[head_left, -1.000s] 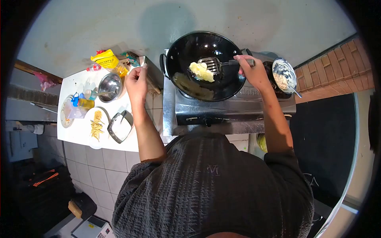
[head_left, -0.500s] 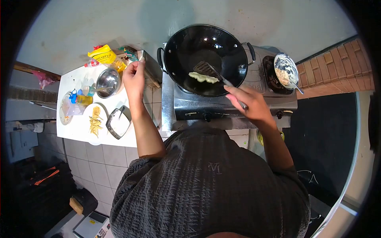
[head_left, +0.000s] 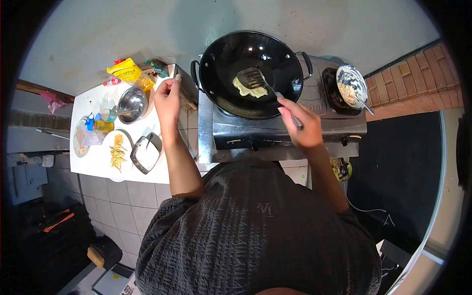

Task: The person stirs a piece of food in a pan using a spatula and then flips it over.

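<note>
My right hand (head_left: 304, 122) is closed around the handle of a slotted spatula (head_left: 251, 78). The spatula's dark blade lies over a pale, flattened piece of food (head_left: 244, 90) inside a black two-handled wok (head_left: 226, 59). The blade covers part of the food's upper side. To the left of the wok, my left hand (head_left: 168, 102) is raised beside the white table, its fingers curled in and the thumb up. Nothing shows in it. A steel bowl (head_left: 129, 101) with a utensil in it stands just left of that hand.
The wok sits on a steel gas stove (head_left: 290, 132). On its right burner rests a bowl of batter (head_left: 351, 81) with a spoon. The white table (head_left: 93, 164) holds a plate of fried strips (head_left: 118, 155), a square dish of white powder (head_left: 146, 153), bottles and a yellow packet (head_left: 127, 70).
The spatula blade has shifted over the food, which now lies flatter and wider, slightly left of before. My right hand has moved a little with it. My left hand stays nearly still.
</note>
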Motion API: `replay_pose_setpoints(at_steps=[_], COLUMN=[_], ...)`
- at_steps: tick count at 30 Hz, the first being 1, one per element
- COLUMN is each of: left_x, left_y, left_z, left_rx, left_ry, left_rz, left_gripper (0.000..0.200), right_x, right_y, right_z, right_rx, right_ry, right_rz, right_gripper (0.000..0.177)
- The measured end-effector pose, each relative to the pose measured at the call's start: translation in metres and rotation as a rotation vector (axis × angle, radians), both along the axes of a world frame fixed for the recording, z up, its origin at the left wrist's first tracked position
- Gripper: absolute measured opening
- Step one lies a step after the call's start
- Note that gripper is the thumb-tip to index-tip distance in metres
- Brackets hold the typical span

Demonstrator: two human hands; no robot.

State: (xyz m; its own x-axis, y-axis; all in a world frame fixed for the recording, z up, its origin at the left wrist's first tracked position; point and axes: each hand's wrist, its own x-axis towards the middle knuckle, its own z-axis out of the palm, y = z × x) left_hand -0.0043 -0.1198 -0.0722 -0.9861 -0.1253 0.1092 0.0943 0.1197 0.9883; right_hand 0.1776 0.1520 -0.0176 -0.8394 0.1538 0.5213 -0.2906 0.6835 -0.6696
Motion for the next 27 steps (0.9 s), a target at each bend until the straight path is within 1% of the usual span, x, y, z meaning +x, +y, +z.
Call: replay_pose_setpoints(at_steps=[6,8,10,15,17,20,21,23,27], left_x=[0.005,0.008,0.007,0.007,0.006,0.006,0.006,0.005,0.004], left_y=[0.006,0.008,0.007,0.006,0.006,0.007,0.007,0.008,0.01], left_z=[0.002,0.003,0.002,-0.001,0.001,0.002,0.002,0.003,0.002], left_rx=[-0.009,-0.013,-0.011,-0.024,-0.026,-0.044,-0.042,-0.039,-0.03], left_ry=[-0.018,-0.029,0.005,-0.007,-0.013,-0.007,-0.012,-0.017,-0.024], left_rz=[-0.014,-0.02,-0.039,-0.037,-0.038,-0.033,-0.035,-0.039,-0.048], left_gripper=[0.025,0.025,0.026,0.026,0.026,0.026,0.026,0.025,0.025], right_x=[-0.019,-0.024,-0.024,-0.024,-0.025,-0.026,-0.028,-0.032,-0.032], right_y=[0.004,0.004,0.004,-0.002,-0.004,-0.005,-0.004,0.0,0.007], right_z=[-0.015,-0.016,-0.012,-0.014,-0.02,-0.021,-0.022,-0.023,-0.017], right_rx=[0.015,-0.01,-0.001,-0.001,-0.027,-0.036,-0.036,-0.019,-0.062], right_ry=[-0.072,0.004,0.022,0.045,-0.002,-0.078,-0.076,0.021,0.007], right_rz=[-0.053,-0.085,-0.092,-0.084,-0.047,-0.072,-0.072,-0.114,-0.133], right_gripper=[0.021,0.02,0.02,0.02,0.02,0.021,0.021,0.02,0.019])
